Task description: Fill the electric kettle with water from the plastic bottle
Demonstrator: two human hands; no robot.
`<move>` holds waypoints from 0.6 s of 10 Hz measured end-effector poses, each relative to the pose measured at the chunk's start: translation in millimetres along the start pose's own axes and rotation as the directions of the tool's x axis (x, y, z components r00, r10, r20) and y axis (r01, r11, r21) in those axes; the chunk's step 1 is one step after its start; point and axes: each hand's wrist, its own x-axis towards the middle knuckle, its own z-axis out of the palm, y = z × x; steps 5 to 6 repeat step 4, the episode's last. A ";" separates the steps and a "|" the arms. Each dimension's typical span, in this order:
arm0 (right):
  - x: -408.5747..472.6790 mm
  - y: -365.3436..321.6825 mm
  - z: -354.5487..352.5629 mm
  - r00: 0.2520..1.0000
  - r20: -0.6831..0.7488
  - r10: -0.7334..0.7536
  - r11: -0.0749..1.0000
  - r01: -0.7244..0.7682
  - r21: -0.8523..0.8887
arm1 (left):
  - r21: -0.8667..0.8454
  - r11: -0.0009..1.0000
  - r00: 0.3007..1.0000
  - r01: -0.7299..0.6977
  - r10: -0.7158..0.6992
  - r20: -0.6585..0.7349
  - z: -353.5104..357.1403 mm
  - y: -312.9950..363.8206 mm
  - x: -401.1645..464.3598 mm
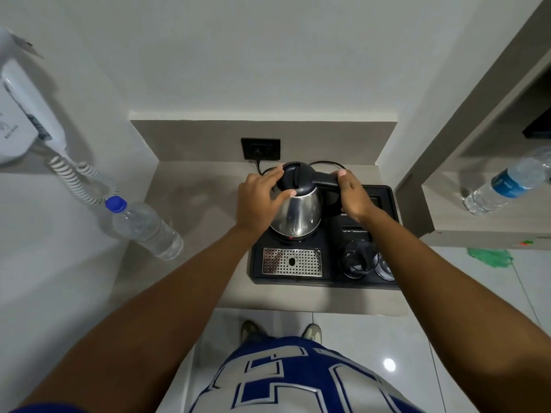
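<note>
While the lid is down: nothing has been poured yet, so the task looks barely begun.
Kettle: the steel-bodied electric kettle with black plastic lid and handle (298, 201) stands upright on its base at the back left of the black plastic tray (331, 280), on the grey counter (196, 210).
Left hand: the left hand (261, 201) cups the lid's edge, fingers spread along the rim, thumb on the near side.
Right hand: the right hand (353, 196) is wrapped around the black handle.
Bottle: the clear plastic bottle with a blue screw cap (143, 226) stands well apart to the left, against the wall, cap on, untouched.
Other bottle: a blue-labelled clear bottle (507, 183) sits on the shelf at right.
Left to do: open lid, uncap bottle, pour, close.
</note>
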 end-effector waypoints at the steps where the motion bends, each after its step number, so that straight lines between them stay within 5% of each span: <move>1: 2.1 0.1 -1.1 1.000 0.010 -0.006 0.999 0.006 -0.047 | 0.056 0.998 0.999 0.026 -0.025 -0.026 2.6 1.1 -8.7; 4: -5.3 -46.5 -5.8 0.959 -0.191 -0.211 0.971 0.182 -0.156 | 0.011 0.999 0.990 -0.049 0.047 0.136 -42.9 -0.4 43.3; 6: -5.3 -46.5 -5.8 0.959 -0.191 -0.211 0.971 0.182 -0.156 | 0.011 0.999 0.990 -0.049 0.047 0.136 -42.9 -0.4 43.3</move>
